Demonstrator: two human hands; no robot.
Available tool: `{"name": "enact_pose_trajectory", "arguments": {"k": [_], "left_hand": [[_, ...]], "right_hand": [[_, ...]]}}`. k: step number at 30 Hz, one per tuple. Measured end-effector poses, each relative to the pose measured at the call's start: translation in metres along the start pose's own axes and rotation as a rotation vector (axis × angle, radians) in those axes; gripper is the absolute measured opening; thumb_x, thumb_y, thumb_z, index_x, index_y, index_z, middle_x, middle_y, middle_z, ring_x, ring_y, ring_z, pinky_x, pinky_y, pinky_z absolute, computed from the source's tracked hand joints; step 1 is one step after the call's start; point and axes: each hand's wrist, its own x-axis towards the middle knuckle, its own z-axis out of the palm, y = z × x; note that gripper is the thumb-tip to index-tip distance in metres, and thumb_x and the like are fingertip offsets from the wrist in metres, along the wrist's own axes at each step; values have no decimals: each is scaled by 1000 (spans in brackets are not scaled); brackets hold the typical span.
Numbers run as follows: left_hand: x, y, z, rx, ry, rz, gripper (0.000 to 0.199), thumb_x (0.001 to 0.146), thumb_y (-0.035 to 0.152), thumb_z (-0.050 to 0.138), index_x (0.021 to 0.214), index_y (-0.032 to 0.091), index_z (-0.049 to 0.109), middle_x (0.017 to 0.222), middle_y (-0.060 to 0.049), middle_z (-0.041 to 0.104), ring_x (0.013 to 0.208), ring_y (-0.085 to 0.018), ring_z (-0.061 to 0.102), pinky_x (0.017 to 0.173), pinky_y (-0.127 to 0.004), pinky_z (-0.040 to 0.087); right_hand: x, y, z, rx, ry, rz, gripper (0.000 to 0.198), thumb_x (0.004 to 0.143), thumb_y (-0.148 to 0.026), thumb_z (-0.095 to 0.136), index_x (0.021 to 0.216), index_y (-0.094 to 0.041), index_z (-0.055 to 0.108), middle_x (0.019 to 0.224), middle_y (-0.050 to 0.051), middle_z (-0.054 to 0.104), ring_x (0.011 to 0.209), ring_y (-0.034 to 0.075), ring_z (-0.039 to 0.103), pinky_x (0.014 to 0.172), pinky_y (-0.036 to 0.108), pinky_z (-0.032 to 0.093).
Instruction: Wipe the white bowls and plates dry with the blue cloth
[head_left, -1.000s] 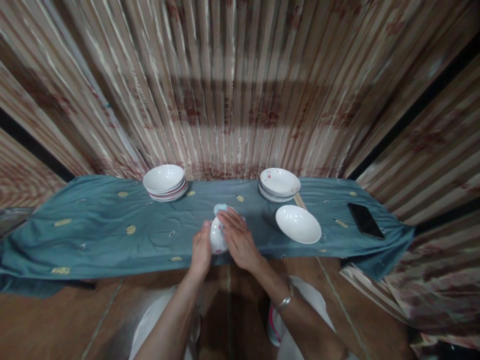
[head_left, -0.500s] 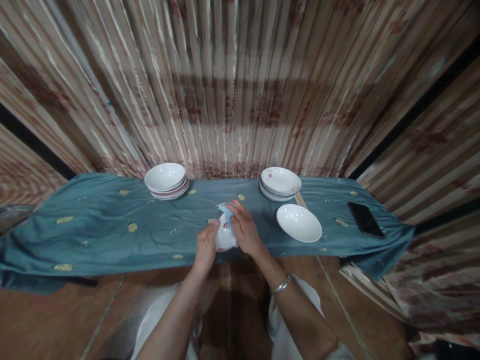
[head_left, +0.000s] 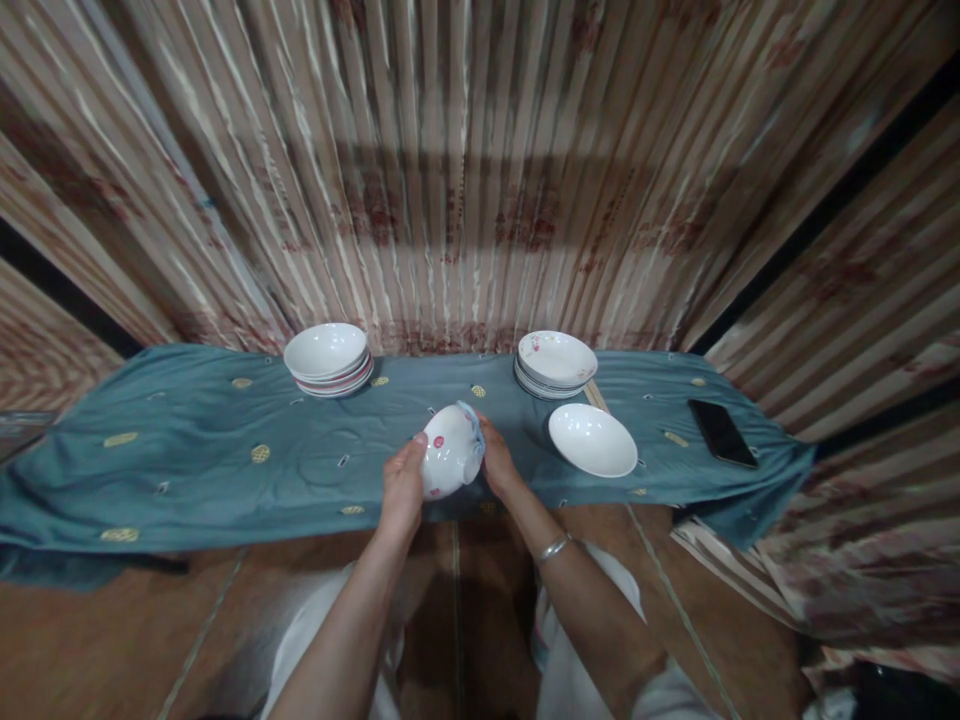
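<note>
Over the front part of the table, a white bowl (head_left: 448, 455) with red spots is held tilted on its side, its foot ring turned to the right. My left hand (head_left: 403, 482) grips its left edge, thumb on the outer wall. At the bowl's right side, my right hand (head_left: 496, 460) is closed around a light blue cloth (head_left: 475, 425) pressed against the bowl; some of its fingers are hidden behind. A plain white dish (head_left: 592, 440) rests on the tablecloth to the right of my hands.
A stack of bowls (head_left: 328, 360) stands at the back left and a stack of plates (head_left: 556, 362) at the back right. A black phone (head_left: 721, 432) lies on the right of the teal tablecloth (head_left: 225, 470). Behind hangs a pleated curtain (head_left: 450, 200).
The bowl has turned so more of its outer wall and its foot ring show. My right hand has moved with the cloth from the bowl's top to its right side.
</note>
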Motion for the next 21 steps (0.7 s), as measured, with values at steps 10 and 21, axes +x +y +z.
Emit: {"name": "enact_pose_trajectory", "arguments": {"k": [10,21], "left_hand": [[-3,11,2,-63,76,0,49,45,53,80,69,12,69,56,-6,69,64,-24,68,58,-31,50],[2,7,7,-65,39,47,48,53,55,77,72,12,69,59,-6,70,66,-24,68,60,-31,51]], "right_hand": [[-11,7,9,308,150,228,26,77,-39,51,93,-24,66,101,-1,73,106,19,63,95,34,48],[-30,6,25,603,45,617,38,91,-44,36,104,-21,63,94,5,74,90,23,68,79,44,56]]}}
